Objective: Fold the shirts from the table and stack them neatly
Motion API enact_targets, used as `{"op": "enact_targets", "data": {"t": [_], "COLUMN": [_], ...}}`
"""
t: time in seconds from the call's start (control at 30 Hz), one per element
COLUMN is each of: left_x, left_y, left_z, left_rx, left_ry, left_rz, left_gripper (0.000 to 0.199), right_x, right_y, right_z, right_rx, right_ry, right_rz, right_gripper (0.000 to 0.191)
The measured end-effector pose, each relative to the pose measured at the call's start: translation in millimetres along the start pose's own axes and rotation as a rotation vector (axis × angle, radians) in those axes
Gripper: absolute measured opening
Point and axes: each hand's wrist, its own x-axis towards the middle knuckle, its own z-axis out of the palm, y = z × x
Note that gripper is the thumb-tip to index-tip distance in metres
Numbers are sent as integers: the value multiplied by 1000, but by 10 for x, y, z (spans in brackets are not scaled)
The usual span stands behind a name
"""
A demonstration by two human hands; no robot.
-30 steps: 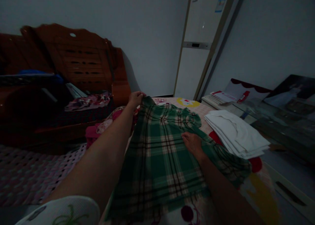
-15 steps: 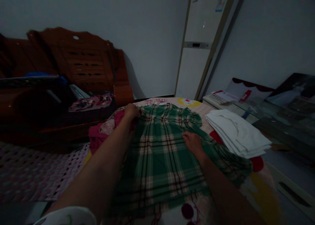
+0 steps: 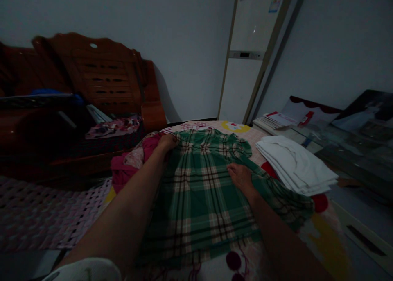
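A green plaid garment [image 3: 196,191] lies spread over the flower-patterned tablecloth [image 3: 236,127], gathered across its far part. At its far left edge, my left hand [image 3: 168,142] is closed with the cloth pinched in the fingers. My right hand [image 3: 240,176] rests farther right and nearer to me, its fingers closed on a bit of the same cloth. Some of its fingertips are hidden. Pink clothing [image 3: 124,168] lies bunched beside my left forearm. A folded white cloth stack [image 3: 296,164] sits to the right of the garment.
A carved wooden sofa [image 3: 107,78] with clothes on its seat stands at the back left. A woven pink seat [image 3: 46,215] is at the near left. Behind the table rises a tall white cabinet-like unit [image 3: 239,84]. A glass-topped stand [image 3: 353,150] is on the right.
My left hand has shifted slightly right and toward me along the garment's edge. The right hand stays nearly where it was.
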Motion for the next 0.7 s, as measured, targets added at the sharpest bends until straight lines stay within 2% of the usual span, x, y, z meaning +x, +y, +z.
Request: {"op": "enact_targets", "data": {"t": [0.13, 0.33, 0.53, 0.7], "left_x": [30, 73, 52, 38], "left_y": [32, 37, -1, -26], "left_z": [-7, -18, -80, -61], "left_rx": [31, -104, -55, -257], "left_ry": [-71, -41, 72, 92], "left_rz": [6, -24, -50, 99], "left_gripper": [19, 19, 12, 24], "right_x": [-1, -4, -5, 0], "right_y": [11, 10, 8, 14], "right_z": [9, 10, 10, 20], "right_rx": [18, 14, 14, 24], "right_ry": [1, 13, 10, 17], "right_rz": [-13, -8, -9, 4], "right_gripper": [24, 24, 24, 23]}}
